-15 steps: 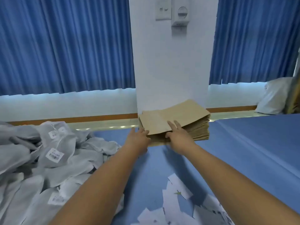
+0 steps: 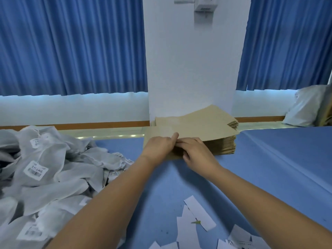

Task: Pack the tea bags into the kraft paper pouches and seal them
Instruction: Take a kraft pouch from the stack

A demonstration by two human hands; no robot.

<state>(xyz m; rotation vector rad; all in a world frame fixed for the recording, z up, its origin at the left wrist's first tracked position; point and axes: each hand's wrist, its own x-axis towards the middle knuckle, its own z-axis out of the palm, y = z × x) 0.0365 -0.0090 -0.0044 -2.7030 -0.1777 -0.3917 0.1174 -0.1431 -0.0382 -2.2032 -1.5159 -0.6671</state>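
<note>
- Your left hand, centre of the frame, is closed on the near edge of the top kraft paper pouch. The thumb lies on top of the paper and the other fingers are hidden beneath it.
- Your right hand, just right of the left and touching it at the fingertips, is open. Its fingers lie nearly straight, pointing left along the near face of the stack of pouches, under the raised edge of the top pouch. The thumb hangs free below.
- The stack sits a little right of centre, at the far side of the blue table cover, in front of the white pillar. Its upper pouches are fanned out of line with the lower ones.
- The tea bags, white mesh sachets with barcode labels, lie in a loose heap at the left and lower left of the frame. They are well apart from the stack, and neither hand touches them.
- White paper strips lie scattered on the cover at the lower right, between your forearms and beyond the right one.
- Blue curtains hang on both sides of the pillar in the upper frame.
- A white plastic bag rests at the right edge.
</note>
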